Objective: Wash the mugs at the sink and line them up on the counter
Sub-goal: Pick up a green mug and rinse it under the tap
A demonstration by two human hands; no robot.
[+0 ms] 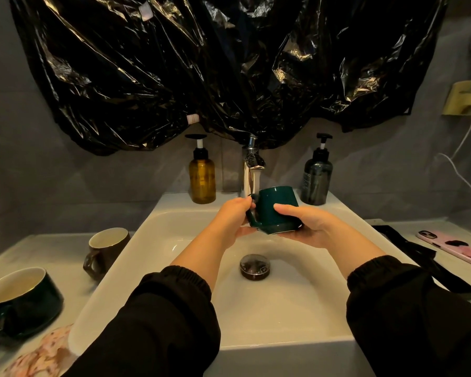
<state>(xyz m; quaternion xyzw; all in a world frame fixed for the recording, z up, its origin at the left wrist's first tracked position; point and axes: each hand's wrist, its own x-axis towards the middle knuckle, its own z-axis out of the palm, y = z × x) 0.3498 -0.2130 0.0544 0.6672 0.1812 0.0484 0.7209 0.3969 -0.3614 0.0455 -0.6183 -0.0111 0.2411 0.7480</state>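
1. Dark teal glossy ceramic mug [276, 206] sits between both hands, above the white sink basin [152, 240], just under the chrome faucet [252, 156] and its running water.
2. Left hand [233, 221] curls its fingers round the mug's handle.
3. Right hand [307, 227] grips the body from the right, thumb across the front.
4. On the pale counter [52, 246] to the left: a brown glazed mug [106, 248] and a wide dark green mug [22, 300].

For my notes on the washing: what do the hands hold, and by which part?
The teal mug: the left hand pinches its handle, the right hand holds its side and lower edge.
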